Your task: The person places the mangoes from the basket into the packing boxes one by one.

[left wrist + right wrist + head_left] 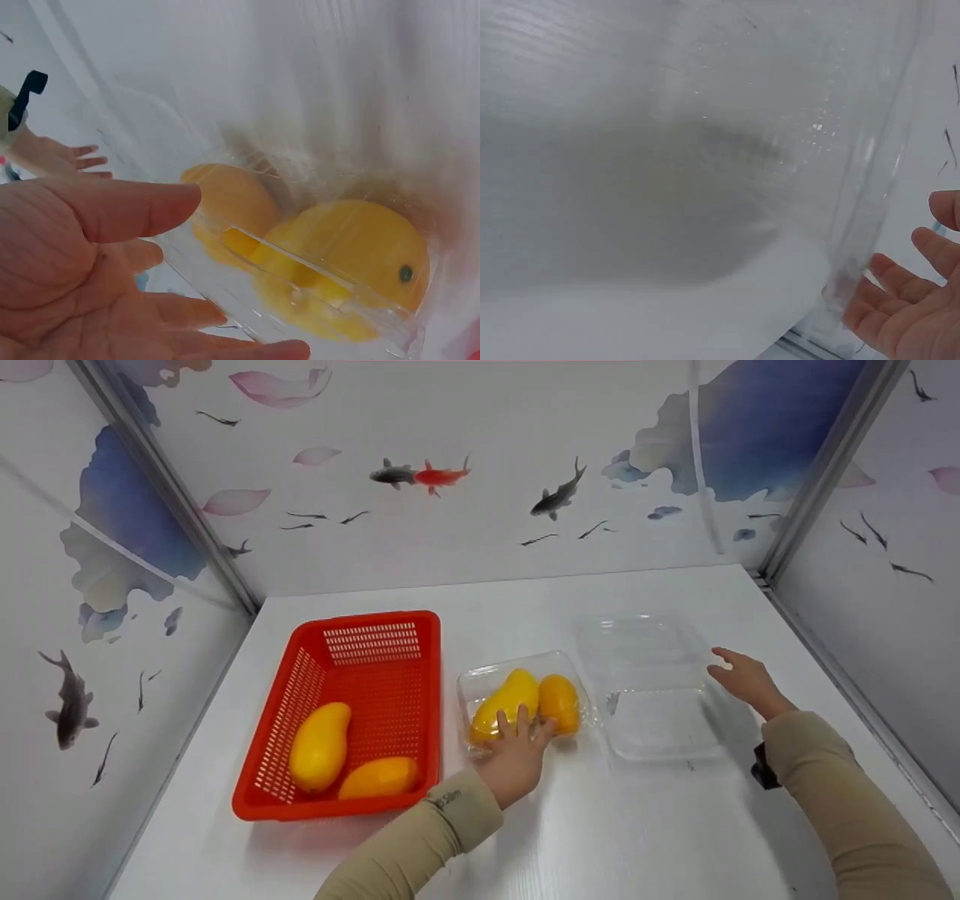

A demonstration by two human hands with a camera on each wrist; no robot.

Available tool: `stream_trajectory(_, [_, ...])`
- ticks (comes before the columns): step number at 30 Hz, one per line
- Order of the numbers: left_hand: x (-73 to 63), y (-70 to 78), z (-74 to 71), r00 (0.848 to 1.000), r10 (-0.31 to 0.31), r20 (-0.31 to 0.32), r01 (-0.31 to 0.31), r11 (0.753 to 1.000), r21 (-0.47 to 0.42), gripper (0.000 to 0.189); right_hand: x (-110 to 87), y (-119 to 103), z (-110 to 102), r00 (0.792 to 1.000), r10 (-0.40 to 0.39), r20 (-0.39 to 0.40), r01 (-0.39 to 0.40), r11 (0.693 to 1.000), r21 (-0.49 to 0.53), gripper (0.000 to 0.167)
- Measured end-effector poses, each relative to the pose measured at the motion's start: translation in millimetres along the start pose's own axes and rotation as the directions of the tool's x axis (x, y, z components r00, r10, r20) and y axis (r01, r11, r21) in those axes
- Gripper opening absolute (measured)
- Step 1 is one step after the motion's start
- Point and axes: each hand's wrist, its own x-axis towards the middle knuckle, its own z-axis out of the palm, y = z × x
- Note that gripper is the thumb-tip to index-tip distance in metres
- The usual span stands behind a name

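A clear plastic clamshell box (480,679) in the middle of the table contains a yellow mango (507,706) and an orange-yellow mango (559,703). My left hand (517,757) is at its near side, fingers spread and overlapping the box in the head view. In the left wrist view, that hand's thumb (150,212) stretches out beside the box's clear wall. Farther right lies another clear clamshell box (660,754), unfolded, with one half behind the other. Beside its right edge is my right hand (750,682), its fingers extended and loosely bent, fingertips close to the clear rim (855,247).
Left of the boxes stands a red plastic basket (431,697) with slotted walls. Inside it lie a yellow mango (320,746) and an orange-yellow mango (379,778). White panels (480,532) printed with fish and petals enclose the table's back and sides.
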Motion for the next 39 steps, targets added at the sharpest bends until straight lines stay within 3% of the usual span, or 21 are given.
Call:
stream_trajectory(4, [21.2, -7.1, -17.3, 0.992, -0.08, 0.102, 0.098, 0.979, -0.18, 0.06, 5.2, 9, 3, 0.995, 0.062, 0.074, -0.072, 0.986, 0.148, 0.071])
stream_trajectory(6, [32.4, -10.2, -23.5, 0.984, -0.12, 0.133, 0.145, 0.969, -0.198, 0.061, 8.0, 13, 6, 0.993, 0.079, 0.091, -0.095, 0.977, 0.191, 0.075])
stream_trajectory(11, [51.9, -24.3, -32.5, 0.983, -0.133, 0.127, 0.147, 0.984, -0.101, 0.065, 11.9, 16, 11, 0.99, 0.101, 0.102, -0.119, 0.973, 0.199, 0.077])
stream_trajectory(15, [66.8, -38.7, -34.2, 0.993, -0.093, 0.074, 0.091, 0.996, 0.023, 0.071, 11.9, 11, 10, 0.983, 0.113, 0.147, -0.152, 0.945, 0.288, 0.072])
stream_trajectory(18, [83.7, -46.7, -32.9, 0.996, -0.082, 0.03, 0.078, 0.991, 0.112, 0.072, 12.8, 9, 11, 0.981, 0.133, 0.138, -0.17, 0.936, 0.309, 0.067])
stream_trajectory(22, [111.0, -52.0, -26.6, 0.994, -0.11, -0.007, 0.11, 0.981, 0.16, 0.074, 15.3, 9, 14, 0.983, 0.158, 0.095, -0.179, 0.941, 0.286, 0.061])
stream_trajectory(27, [135.5, -58.6, -13.2, 0.988, -0.152, -0.042, 0.156, 0.976, 0.151, 0.077, 15.3, 7, 20, 0.984, 0.158, 0.083, -0.176, 0.937, 0.303, 0.061])
stream_trajectory(33, [141.3, -63.1, -10.0, 0.985, -0.144, -0.09, 0.155, 0.98, 0.123, 0.076, 15.5, 9, 22, 0.985, 0.157, 0.074, -0.172, 0.938, 0.302, 0.062])
stream_trajectory(35, [137.6, -62.2, -14.9, 0.988, -0.132, -0.085, 0.141, 0.984, 0.109, 0.075, 17.6, 11, 23, 0.982, 0.175, 0.072, -0.189, 0.935, 0.3, 0.062])
stream_trajectory(39, [138.5, -64.2, -17.0, 0.987, -0.094, -0.13, 0.1, 0.994, 0.041, 0.075, 21.6, 14, 24, 0.975, 0.207, 0.08, -0.222, 0.91, 0.349, 0.064])
